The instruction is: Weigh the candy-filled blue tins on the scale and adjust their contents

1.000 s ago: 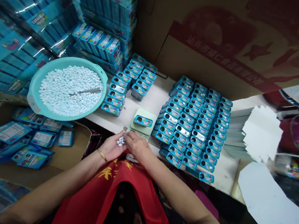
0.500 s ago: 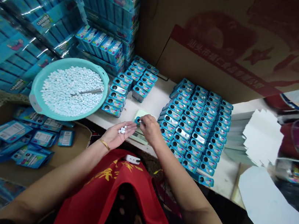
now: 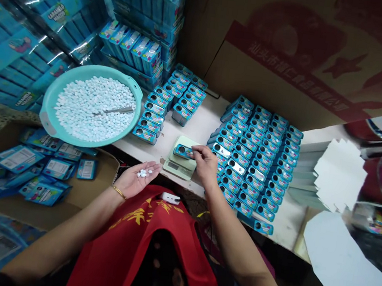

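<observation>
Since half a second ago, the left hand has been drawn back from the scale, and the right hand has been shifted off the round opening of the blue tin. The tin's right end is gripped by the right fingertips, over the scale; whether it is lifted cannot be told. The left palm is held open and upward, with a few white pellets borne on it. Tins are lined up in rows to the right; a pellet-filled teal basin is seen to the left.
</observation>
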The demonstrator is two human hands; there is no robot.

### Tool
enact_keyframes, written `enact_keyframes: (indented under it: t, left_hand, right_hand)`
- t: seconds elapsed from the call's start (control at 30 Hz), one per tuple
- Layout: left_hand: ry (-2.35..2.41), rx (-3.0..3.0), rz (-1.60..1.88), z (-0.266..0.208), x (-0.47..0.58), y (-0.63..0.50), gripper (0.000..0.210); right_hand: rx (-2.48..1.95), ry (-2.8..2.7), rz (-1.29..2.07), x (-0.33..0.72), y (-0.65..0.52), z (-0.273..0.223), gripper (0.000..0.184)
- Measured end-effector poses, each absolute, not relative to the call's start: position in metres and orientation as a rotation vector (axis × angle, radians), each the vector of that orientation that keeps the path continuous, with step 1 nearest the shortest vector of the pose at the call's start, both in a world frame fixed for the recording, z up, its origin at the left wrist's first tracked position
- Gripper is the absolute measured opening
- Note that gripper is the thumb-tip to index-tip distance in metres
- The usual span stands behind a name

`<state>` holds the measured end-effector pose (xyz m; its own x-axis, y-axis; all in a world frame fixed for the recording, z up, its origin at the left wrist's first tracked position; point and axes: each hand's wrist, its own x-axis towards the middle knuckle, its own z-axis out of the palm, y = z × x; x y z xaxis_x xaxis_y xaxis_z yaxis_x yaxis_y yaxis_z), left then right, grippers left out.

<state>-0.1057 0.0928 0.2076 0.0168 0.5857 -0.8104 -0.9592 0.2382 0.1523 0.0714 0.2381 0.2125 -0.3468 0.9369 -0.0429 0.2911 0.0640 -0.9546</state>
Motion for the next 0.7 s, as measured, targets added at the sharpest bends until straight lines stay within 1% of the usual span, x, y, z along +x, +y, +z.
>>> enact_keyframes:
  t: [0.07, 0.17, 0.43, 0.57, 0.63, 0.7]
  left_hand:
    - [0.939, -0.559, 1.292, 0.204, -0.11, 0.085, 0.021]
    - [0.952, -0.597, 1.3, 0.2, -0.113, 0.076, 0.021]
    - [0.969, -0.591, 1.288, 0.2, -0.108, 0.071, 0.018]
    - [0.961, -0.598, 1.265, 0.205, -0.101, 0.072, 0.017]
    - [0.946, -0.604, 1.249, 0.206, -0.099, 0.07, 0.018]
    - [0.933, -0.609, 1.237, 0.203, -0.098, 0.067, 0.019]
  right_hand:
    - [-1.304, -1.555, 1.393, 0.079, 0.236, 0.212, 0.015]
    - [-1.354, -1.475, 1.435, 0.085, 0.233, 0.212, 0.017]
    - [-1.233, -1.596, 1.482, 0.062, 0.234, 0.209, 0.017]
    - [-1.207, -1.579, 1.505, 0.067, 0.231, 0.209, 0.018]
    - [-1.235, -1.571, 1.487, 0.08, 0.225, 0.208, 0.019]
    - [-1.31, -1.588, 1.38, 0.095, 0.218, 0.207, 0.021]
